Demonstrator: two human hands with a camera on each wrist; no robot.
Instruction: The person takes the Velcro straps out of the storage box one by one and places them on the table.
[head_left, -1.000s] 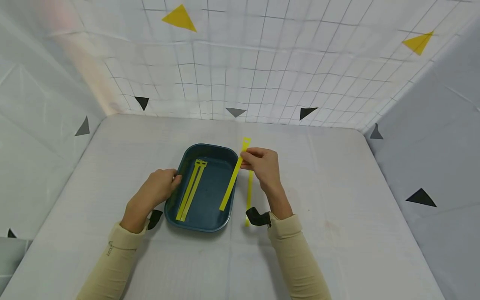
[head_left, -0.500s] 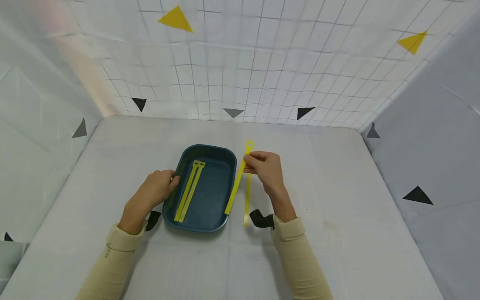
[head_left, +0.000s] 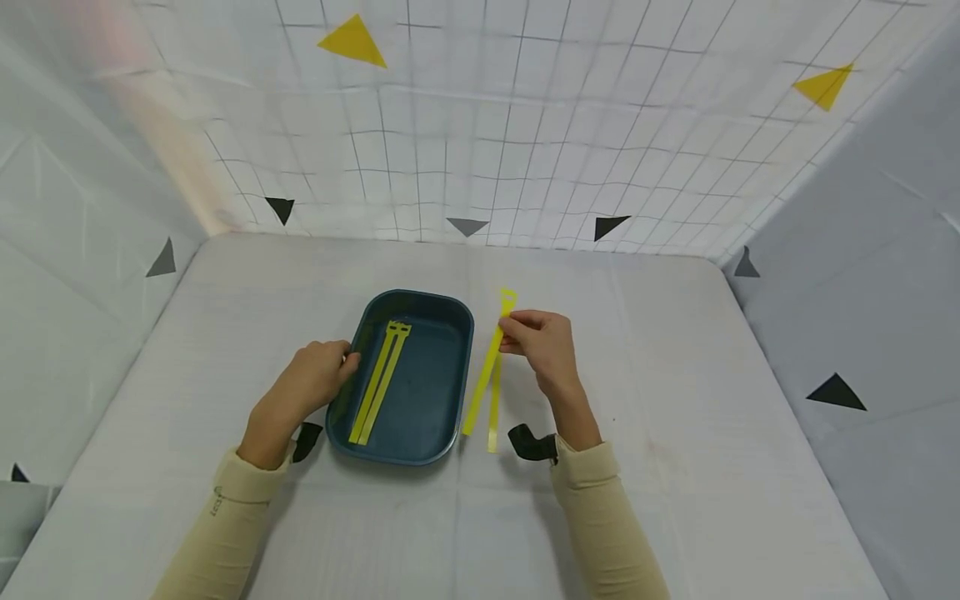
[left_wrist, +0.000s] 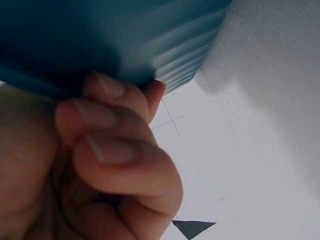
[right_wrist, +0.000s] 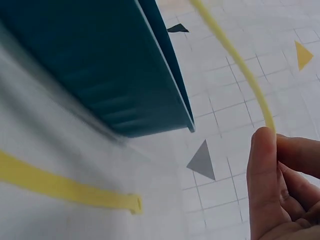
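Honestly, I'd keep my right hand [head_left: 546,346] pinching the yellow strap [head_left: 487,371] near its top, swing it left over the teal tray [head_left: 442,433], then lower it flat beside the two straps [head_left: 381,379] inside while my left hand [head_left: 307,383] grips the rim.

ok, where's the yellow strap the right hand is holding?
Head view: the thin yellow strap is pinched in the right hand, hanging just right of the dark teal plastic tray, over another yellow strap lying on the white table.
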